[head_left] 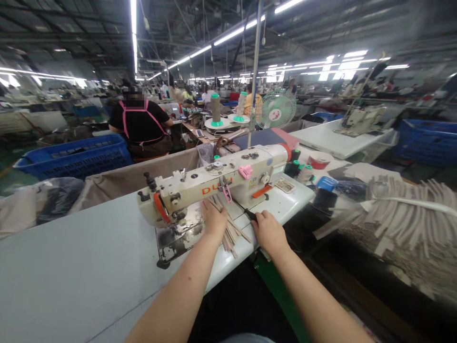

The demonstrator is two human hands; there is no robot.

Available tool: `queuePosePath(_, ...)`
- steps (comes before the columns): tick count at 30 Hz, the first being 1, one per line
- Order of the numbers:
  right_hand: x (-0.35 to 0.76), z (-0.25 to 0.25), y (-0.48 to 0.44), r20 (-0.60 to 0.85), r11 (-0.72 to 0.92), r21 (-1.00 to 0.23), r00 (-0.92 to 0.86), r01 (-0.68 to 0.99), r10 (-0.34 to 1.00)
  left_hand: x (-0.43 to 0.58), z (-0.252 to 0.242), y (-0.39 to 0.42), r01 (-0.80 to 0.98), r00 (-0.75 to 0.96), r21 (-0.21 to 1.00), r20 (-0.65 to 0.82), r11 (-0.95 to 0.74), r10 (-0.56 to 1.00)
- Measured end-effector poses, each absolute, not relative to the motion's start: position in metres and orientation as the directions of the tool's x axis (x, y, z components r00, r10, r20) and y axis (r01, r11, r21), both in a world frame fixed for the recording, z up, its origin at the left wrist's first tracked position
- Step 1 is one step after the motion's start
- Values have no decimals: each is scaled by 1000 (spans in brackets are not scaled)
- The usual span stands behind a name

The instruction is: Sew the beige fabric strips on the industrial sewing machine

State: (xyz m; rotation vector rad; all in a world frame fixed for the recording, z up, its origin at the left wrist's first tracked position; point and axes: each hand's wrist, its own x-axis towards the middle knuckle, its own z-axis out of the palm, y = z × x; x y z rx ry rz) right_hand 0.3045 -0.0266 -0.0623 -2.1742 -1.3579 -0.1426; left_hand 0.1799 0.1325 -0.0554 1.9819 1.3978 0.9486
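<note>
The white surface [71, 257] stretches long and flat to the left. A cream sewing machine [214, 183] stands on it, close to the near right edge. Its head sits over a worn metal plate [178, 240] set into the top. A loose bundle of narrow tan strips [232, 236] lies just right of the plate, fanned out toward the near edge. At the far right end, past the machine, stand several thread spools [303, 172], with a small flat tray [285, 186] beside them.
</note>
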Motion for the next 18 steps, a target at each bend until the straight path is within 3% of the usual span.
queuePosePath(8, 383, -66, -143, 340, -355, -545, 588, 759, 734, 164, -80, 128, 612, 316, 662, 297, -433, 901)
queuePosePath(11, 411, -66, -187, 365, -354, -631, 666, 691, 650, 171, -81, 129, 621, 347, 635, 304, -460, 887)
queuePosePath(13, 423, -62, -204, 392, -449, -607, 738, 656, 549, 180, -78, 130, 632, 349, 631, 286, -450, 892)
queuePosePath(18, 441, -45, -194, 479, -772, -397, 830, 496, 287, 195, -69, 136, 545, 391, 711, 251, -443, 885)
